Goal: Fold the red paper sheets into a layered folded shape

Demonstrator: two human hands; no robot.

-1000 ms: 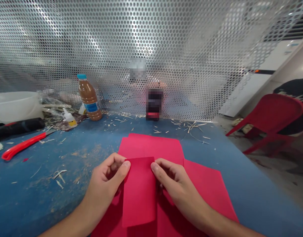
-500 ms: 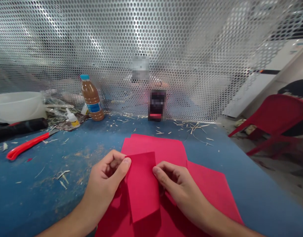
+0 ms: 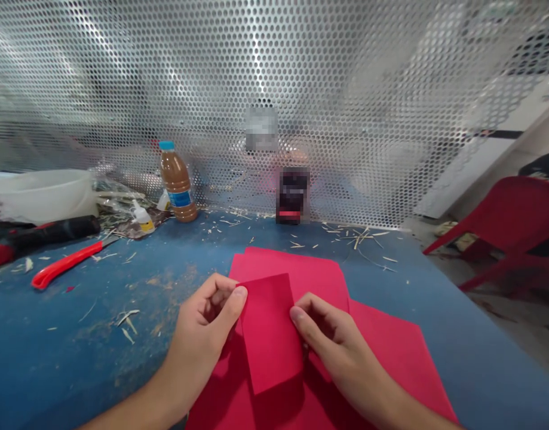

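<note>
A small rectangular piece of red paper (image 3: 272, 334) is held up, slightly tilted, between both hands. My left hand (image 3: 209, 316) pinches its upper left corner between thumb and fingers. On the opposite edge, the thumb and fingertips of my right hand (image 3: 325, 328) close on the paper. Beneath it lie larger red sheets (image 3: 296, 266), overlapping one another, one of them reaching out to the right (image 3: 399, 352). The small piece casts a shadow on the sheets, and its lower end hangs toward me. The fingertips behind the paper are hidden.
On the blue table (image 3: 135, 352) a red-handled knife (image 3: 68, 263) lies left, near a black-and-red tool (image 3: 54, 233), a white tub (image 3: 43, 194), a small glue bottle (image 3: 143, 218) and a brown-filled bottle (image 3: 179, 185). Straw bits are scattered. A perforated metal panel (image 3: 211, 77) stands behind; a red chair (image 3: 511, 209) is right.
The view has shifted a little, so everything sits farther right. Both hands keep their grip on the small red paper, whose lower end has risen slightly.
</note>
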